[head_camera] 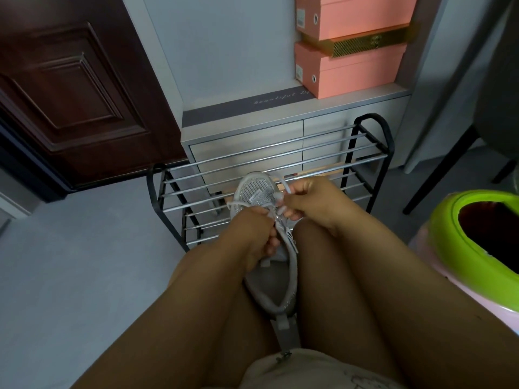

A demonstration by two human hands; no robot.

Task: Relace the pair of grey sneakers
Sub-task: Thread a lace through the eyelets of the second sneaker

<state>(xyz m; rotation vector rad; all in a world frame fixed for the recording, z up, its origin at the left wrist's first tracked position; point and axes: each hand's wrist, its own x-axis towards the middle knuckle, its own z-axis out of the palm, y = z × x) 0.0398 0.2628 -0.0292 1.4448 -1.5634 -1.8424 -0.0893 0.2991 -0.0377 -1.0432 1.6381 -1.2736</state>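
While a person sits with both knees up, one grey mesh sneaker with sparkly trim point(262, 240) lies between the legs, its toe pointing away toward a black metal shoe rack with silver bars point(280, 164) and its heel opening close to the body. Only this one shoe shows.

On the near side of the shoe, the left hand point(252, 237) has its fingers curled round the side by the lace holes, and it holds the shoe there. The right hand point(306, 200) is up by the toe end. Its fingers are bent tight and they pinch a thin pale grey shoelace point(283, 186). One end of the lace sticks up past the fingers, and another bit loops across the front of the shoe. Which hole the lace goes through is too small to tell.

Behind the rack stands a low grey cabinet with drawers point(247, 141). Two pink cardboard boxes point(351, 51) are stacked on its top, at the right end. A dark brown wooden door point(70, 94) is to the left. A round bin with a bright green rim point(477, 237) sits on the right, near the right knee. Grey floor point(70, 248) lies under it all.
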